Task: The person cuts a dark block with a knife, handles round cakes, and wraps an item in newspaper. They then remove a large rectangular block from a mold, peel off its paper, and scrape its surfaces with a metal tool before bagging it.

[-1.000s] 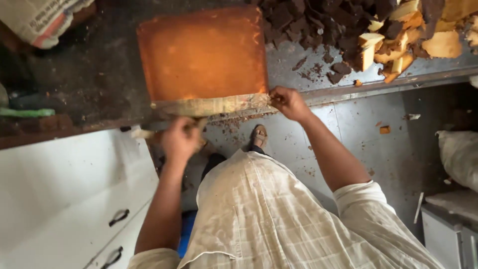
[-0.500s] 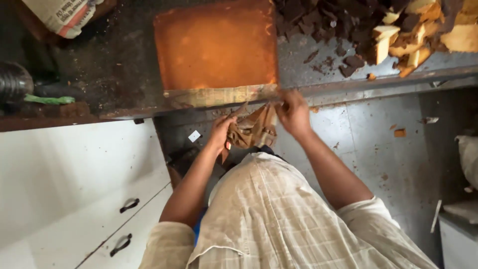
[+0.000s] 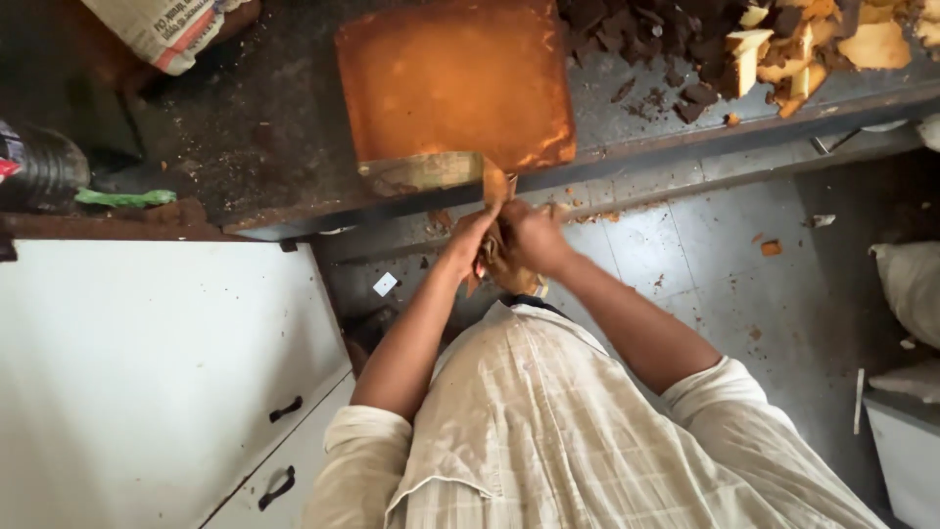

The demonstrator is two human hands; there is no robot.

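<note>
A big orange-brown slab of sponge cake (image 3: 455, 88) lies on the dark counter (image 3: 264, 147), with a pale cut face (image 3: 421, 172) along its near edge. Just below the counter's edge, my left hand (image 3: 466, 241) and my right hand (image 3: 530, 235) are pressed close together. Both grip a thin brown strip of cake crust (image 3: 496, 263), which is bunched up between them. One end of the strip sticks up by the slab's near corner. My fingers hide most of the strip.
A pile of dark and yellow cake trimmings (image 3: 754, 44) covers the counter's far right. A dark bottle (image 3: 39, 167), a green scrap (image 3: 122, 198) and a printed sack (image 3: 166, 29) lie at the left. White drawers (image 3: 147, 372) stand below, beside a crumb-strewn grey floor (image 3: 734, 284).
My hands were spread apart along the slab's near edge with a long trimmed strip. They have come together below the counter's edge, and the strip is now gathered between them.
</note>
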